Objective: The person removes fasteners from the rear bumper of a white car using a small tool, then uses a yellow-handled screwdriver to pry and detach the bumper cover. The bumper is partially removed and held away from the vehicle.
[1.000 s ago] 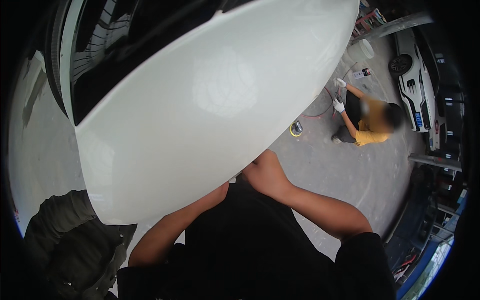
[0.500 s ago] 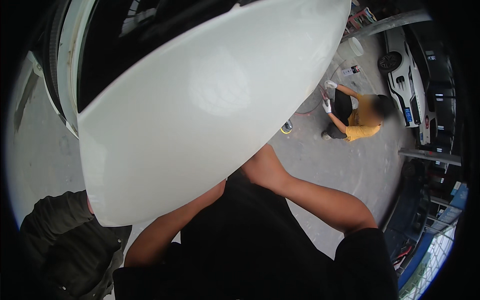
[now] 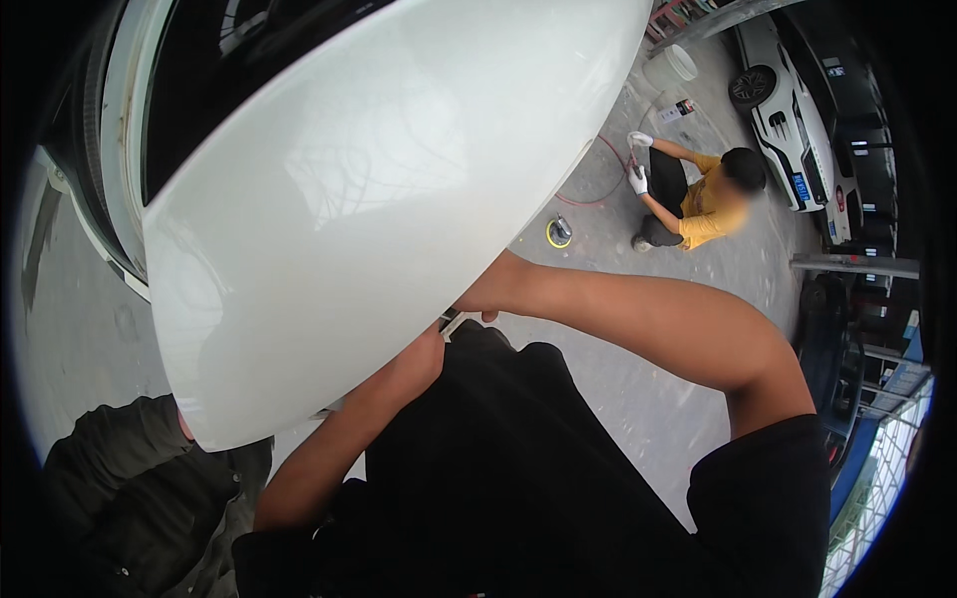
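One white panel [image 3: 349, 219] partly covers the right hand [image 3: 488, 285].

A black top [image 3: 478, 478] with short, loose sleeves [image 3: 763, 473] leaves both forearms [image 3: 638, 324] bare.

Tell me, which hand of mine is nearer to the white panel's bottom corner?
Left. The left hand is at the panel, closer to this corner; the right hand is farther up the panel.

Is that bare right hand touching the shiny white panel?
Cannot tell: in the head view, the white panel hides part of the right hand and any contact.
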`<state>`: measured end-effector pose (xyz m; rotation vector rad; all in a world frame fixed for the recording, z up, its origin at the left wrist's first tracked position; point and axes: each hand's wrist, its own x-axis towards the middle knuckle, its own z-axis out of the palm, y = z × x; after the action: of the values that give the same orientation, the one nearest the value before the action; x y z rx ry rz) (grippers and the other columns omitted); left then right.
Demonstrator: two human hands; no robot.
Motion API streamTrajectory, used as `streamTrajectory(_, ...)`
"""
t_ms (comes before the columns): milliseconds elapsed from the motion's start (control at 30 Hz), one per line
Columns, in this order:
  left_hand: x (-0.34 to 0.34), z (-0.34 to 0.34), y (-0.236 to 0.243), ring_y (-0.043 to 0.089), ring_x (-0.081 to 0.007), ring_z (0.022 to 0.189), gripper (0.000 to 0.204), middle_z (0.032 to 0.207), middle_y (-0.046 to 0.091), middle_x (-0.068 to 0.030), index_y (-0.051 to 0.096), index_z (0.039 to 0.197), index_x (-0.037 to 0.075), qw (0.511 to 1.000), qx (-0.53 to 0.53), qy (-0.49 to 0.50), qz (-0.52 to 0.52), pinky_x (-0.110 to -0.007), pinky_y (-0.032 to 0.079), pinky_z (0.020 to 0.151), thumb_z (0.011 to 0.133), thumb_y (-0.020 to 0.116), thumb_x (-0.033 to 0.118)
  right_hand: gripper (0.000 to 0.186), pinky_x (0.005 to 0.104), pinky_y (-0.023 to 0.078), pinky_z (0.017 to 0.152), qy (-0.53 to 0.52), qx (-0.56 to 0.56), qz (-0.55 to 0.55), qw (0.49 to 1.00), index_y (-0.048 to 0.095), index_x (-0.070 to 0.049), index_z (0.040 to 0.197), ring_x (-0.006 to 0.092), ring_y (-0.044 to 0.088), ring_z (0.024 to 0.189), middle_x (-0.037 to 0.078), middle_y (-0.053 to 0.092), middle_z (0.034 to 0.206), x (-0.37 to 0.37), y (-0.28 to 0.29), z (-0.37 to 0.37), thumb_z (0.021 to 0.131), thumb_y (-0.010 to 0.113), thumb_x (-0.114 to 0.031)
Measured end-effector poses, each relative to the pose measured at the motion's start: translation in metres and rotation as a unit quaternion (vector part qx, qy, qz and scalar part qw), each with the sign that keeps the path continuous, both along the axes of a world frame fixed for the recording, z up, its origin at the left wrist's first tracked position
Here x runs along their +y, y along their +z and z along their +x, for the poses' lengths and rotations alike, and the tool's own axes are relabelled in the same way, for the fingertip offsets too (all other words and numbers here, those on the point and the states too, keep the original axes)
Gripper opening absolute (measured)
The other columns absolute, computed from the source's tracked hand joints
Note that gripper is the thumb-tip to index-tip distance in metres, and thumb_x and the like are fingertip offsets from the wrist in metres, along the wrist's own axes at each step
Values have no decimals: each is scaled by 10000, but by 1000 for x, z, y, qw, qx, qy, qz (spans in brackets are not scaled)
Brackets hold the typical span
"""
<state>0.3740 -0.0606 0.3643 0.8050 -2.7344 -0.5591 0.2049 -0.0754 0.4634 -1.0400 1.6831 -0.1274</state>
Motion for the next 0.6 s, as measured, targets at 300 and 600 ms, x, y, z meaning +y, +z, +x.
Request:
streamTrajectory(300,-2,5,2,589,-313,1028,346,1052,643,-97,661,1031,68,999,35,12,-14,-455,459,907,692,597,52,381,365,509,435,44,-33,-29,998,591,-13,1197,257,646,619,177,666,916,3,-17,-3,835,497,-88)
streamTrajectory(600,-7,9,5,598,-308,902,231,890,615,-74,660,930,85,999,38,17,29,-440,482,817,710,592,63,165,467,496,639,168,9,-385,907,629,16,904,402,616,671,217,632,746,52,-72,-24,798,516,-42)
